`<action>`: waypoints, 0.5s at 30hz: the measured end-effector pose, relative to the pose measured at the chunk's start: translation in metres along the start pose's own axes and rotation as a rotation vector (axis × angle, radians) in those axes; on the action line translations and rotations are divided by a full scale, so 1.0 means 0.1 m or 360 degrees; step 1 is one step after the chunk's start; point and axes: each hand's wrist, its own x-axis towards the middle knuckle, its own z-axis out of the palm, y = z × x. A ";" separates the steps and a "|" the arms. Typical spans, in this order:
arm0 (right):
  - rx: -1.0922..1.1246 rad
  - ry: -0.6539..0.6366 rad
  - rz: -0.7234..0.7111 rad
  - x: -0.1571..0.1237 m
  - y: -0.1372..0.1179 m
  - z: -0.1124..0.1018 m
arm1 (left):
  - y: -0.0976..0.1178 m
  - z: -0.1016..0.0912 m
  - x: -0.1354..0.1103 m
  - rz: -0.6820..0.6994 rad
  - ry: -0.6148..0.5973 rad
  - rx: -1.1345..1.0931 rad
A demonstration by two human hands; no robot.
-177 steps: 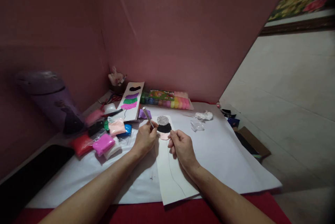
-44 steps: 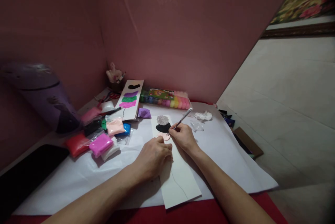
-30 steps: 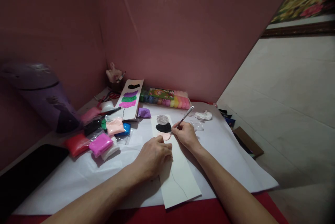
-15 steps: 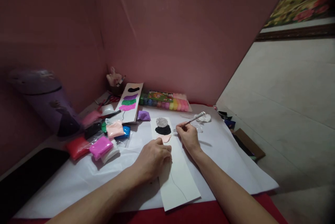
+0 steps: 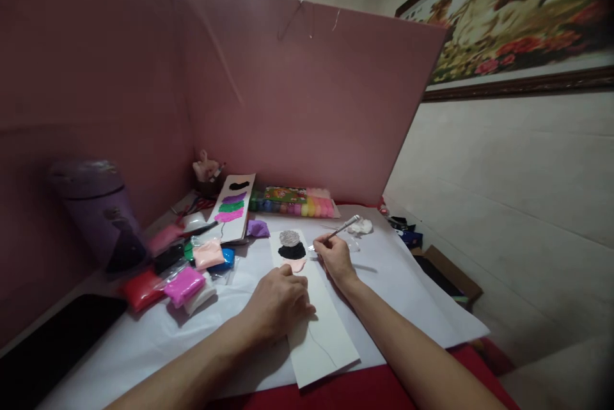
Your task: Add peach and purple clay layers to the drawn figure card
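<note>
My right hand (image 5: 337, 261) is closed around the slim handle of a fork (image 5: 343, 227), whose tines point left, beside the clay on a long white card (image 5: 330, 327). Grey textured clay (image 5: 289, 238), black clay (image 5: 291, 251) and a smooth peach patch (image 5: 298, 265) lie in a column at the card's far end. My left hand (image 5: 281, 298) rests on the card with bent, slightly parted fingers, its far fingertips against the lower edge of the peach clay. Below it a thin curved line runs down the card.
Bagged clay, including a pink pack (image 5: 185, 286) and a red pack (image 5: 142, 290), lies at left near a purple tumbler (image 5: 103, 218) and a black flat object (image 5: 62, 346). Behind stand a second clay-covered card (image 5: 235, 224) and a multicoloured clay pack (image 5: 292, 203). White clay (image 5: 359, 226) sits right.
The camera view has tilted up, showing more of the wall and picture. The fork stays beside the black clay, its tines slightly nearer. The left hand stays on the card.
</note>
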 end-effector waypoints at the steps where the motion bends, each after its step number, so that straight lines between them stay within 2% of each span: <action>1: 0.0020 0.0019 0.0007 0.00 -0.01 0.00 | 0.01 0.00 0.00 0.0011 -0.0014 0.0038; 8: 0.0147 0.0058 0.0054 -0.03 -0.05 0.01 | 0.05 -0.01 -0.02 0.0048 -0.0081 0.0188; 15: 0.0227 0.0065 0.0112 -0.03 -0.05 0.01 | 0.01 0.05 -0.02 0.0017 -0.0034 0.0154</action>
